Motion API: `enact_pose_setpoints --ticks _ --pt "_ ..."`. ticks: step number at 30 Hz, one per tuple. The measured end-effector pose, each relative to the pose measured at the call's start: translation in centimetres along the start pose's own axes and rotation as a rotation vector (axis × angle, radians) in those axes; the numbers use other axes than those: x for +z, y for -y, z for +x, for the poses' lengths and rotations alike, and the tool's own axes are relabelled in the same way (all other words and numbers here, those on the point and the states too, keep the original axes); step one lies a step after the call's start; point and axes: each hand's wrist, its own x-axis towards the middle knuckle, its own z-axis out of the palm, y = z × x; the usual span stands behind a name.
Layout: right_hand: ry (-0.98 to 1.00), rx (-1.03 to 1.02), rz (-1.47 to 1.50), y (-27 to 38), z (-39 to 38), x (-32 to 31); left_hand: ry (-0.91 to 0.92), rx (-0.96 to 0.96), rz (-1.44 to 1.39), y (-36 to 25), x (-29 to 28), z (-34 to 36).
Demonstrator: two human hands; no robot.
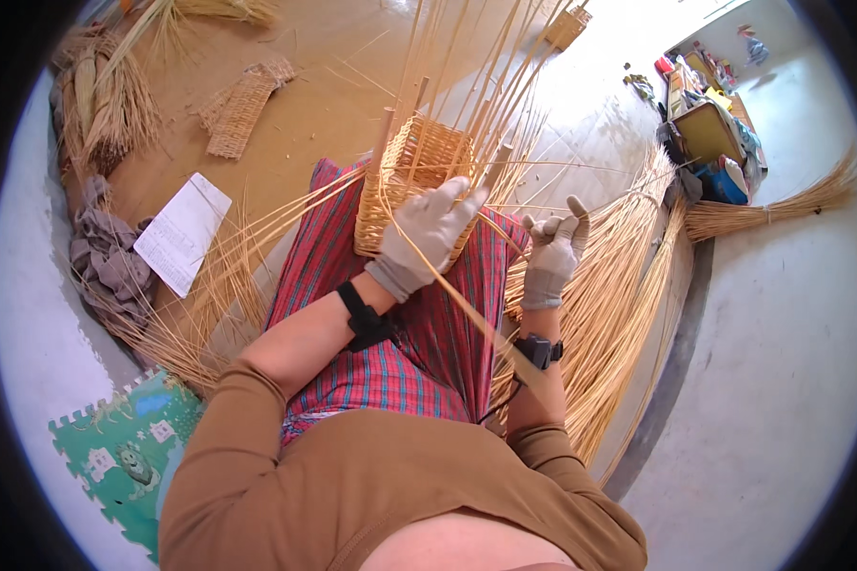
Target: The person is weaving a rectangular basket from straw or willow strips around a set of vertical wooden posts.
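A woven wicker basket rests on my lap, with tall loose strands rising from its rim and wooden stakes standing at its corners. My left hand, in a pale grey glove, grips the basket's near side, its fingertips close to the right corner stake. A flat pale strand passes by that hand and slants down toward my right forearm. Right of the basket, my gloved right hand is raised palm up. Its fingers are loosely bent and one digit stands apart; I see nothing held in it. Thin strands stretch between the basket and this hand.
Long bundled strands lie along my right side. To the left are a white paper sheet, a grey cloth, a flat woven piece and a green foam mat. A smaller basket stands at the far end.
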Motion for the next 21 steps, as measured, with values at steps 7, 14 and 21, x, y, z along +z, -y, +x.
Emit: enact_pose_setpoints --ticks 7,14,21 --pt "0.595 -0.307 -0.308 -0.7 -9.5 5.0 0.118 -0.255 -0.451 0.4 4.5 -0.7" --pt "0.466 -0.076 -0.954 1.9 1.2 4.8 -0.225 -0.775 -1.376 1.1 3.0 -1.1" --pt "0.358 -0.349 -1.185 -4.0 -0.3 5.0 -0.178 -0.373 -0.806 1.9 7.2 7.3"
